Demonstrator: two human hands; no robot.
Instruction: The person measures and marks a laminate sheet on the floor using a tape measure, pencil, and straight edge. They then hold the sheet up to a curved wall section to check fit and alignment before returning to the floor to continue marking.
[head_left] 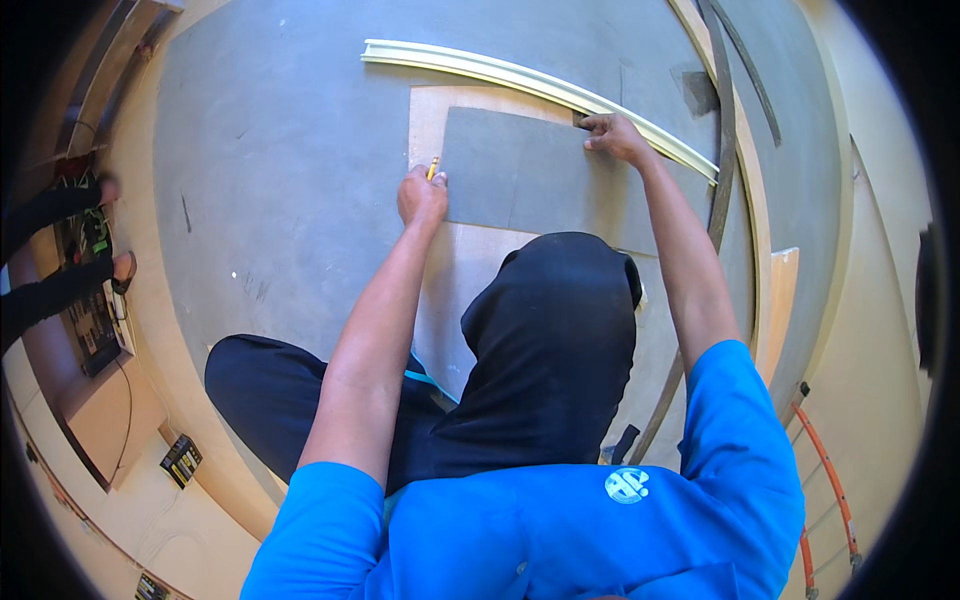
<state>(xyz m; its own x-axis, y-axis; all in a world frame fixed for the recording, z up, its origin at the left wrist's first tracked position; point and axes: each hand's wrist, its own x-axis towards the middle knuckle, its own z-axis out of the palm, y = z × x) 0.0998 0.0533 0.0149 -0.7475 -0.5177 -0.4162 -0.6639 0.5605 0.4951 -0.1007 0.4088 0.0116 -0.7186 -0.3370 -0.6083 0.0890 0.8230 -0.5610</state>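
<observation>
The left hand (422,196) grips a yellow pencil (433,167), its tip at the left edge of a grey sheet (520,175) lying on a pale board (455,270) on the floor; the right hand (615,136) presses flat, fingers spread, on the sheet's top right corner, just beside what seems a long pale straightedge (520,76).

Your left arm extends forward, left hand (421,197) closed in a writing grip, knuckles up; your right arm reaches further, right hand (615,137) flat, fingers spread, palm pressed down
</observation>
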